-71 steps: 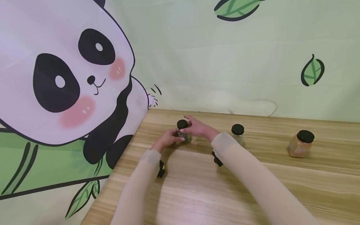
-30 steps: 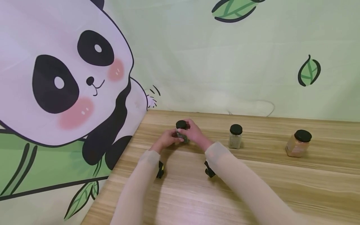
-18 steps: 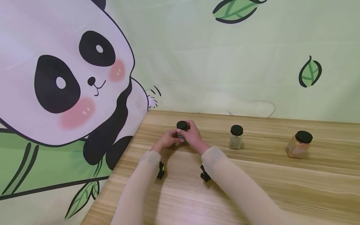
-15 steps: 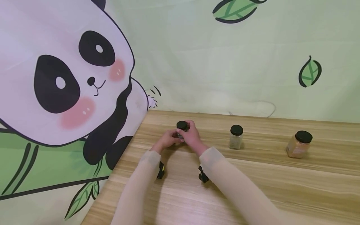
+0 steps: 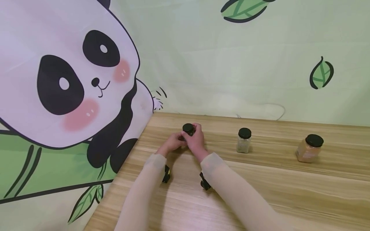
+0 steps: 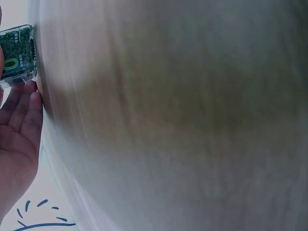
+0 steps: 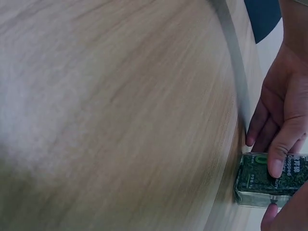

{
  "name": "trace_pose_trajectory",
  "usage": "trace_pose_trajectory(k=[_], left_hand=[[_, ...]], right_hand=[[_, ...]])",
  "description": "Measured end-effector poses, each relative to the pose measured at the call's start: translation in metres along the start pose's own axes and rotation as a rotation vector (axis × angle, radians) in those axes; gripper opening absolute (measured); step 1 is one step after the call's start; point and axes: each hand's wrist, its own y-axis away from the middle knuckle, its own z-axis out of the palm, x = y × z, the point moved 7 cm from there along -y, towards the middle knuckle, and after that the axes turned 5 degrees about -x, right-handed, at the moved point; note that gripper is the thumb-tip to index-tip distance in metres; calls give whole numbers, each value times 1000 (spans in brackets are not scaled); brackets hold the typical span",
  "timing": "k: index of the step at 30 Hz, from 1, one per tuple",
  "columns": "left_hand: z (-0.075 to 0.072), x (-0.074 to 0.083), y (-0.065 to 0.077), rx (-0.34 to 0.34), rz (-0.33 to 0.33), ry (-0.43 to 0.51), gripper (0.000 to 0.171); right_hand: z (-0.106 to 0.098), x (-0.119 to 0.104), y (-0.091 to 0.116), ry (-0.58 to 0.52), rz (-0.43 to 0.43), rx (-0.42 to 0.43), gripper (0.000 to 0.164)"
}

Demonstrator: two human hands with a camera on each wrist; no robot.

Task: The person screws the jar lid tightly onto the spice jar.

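Observation:
A small clear spice jar of dried green flakes (image 7: 252,179) stands upright at the table's far left, its black lid (image 5: 188,128) on top. The label reads "chopped" in part. My left hand (image 5: 174,142) grips the jar low down, thumb in front and fingers behind, as the right wrist view shows. My right hand (image 5: 197,140) wraps the jar's right side and upper part, its fingers curled behind near the lid. Both hands hide most of the jar in the head view. In the left wrist view, the green jar (image 6: 19,54) shows beside the left fingers.
A clear jar with pale contents (image 5: 243,144) and black lid stands to the right. Farther right is a wider jar with orange contents (image 5: 307,152). Behind the wooden table (image 5: 277,189) hangs a green cloth (image 5: 219,64) with a panda print. Black wrist cameras (image 5: 205,182) hang below both sleeves.
My right hand has come in from the right and closed around the jar, turning its wrist leftward. The left hand keeps its hold. The jar stays in nearly the same place.

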Motion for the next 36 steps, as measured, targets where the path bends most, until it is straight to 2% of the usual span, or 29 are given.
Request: trace_pose_trajectory(k=[5, 8, 14, 20, 23, 26, 30, 36], left_hand=[[-2, -1, 2, 27, -8, -29, 40], [-1, 0, 2, 35, -6, -39, 36], [0, 2, 2, 22, -18, -26, 36], [2, 3, 1, 6, -16, -7, 49], [3, 1, 2, 6, -29, 5, 51], [3, 0, 2, 5, -30, 6, 51], [3, -1, 0, 2, -33, 15, 52], [3, -4, -1, -6, -59, 38, 51]], right_hand=[[-1, 0, -2, 99, -41, 9, 54], [-3, 2, -6, 150, -51, -44, 62], [-6, 1, -17, 158, 3, -292, 81], [-14, -2, -27, 146, 54, -572, 82], [-15, -2, -30, 139, 64, -726, 80], [-16, -3, -33, 135, 101, -844, 79], [-19, -10, -35, 149, 153, -928, 76], [-20, -20, -36, 234, 170, -984, 72]])
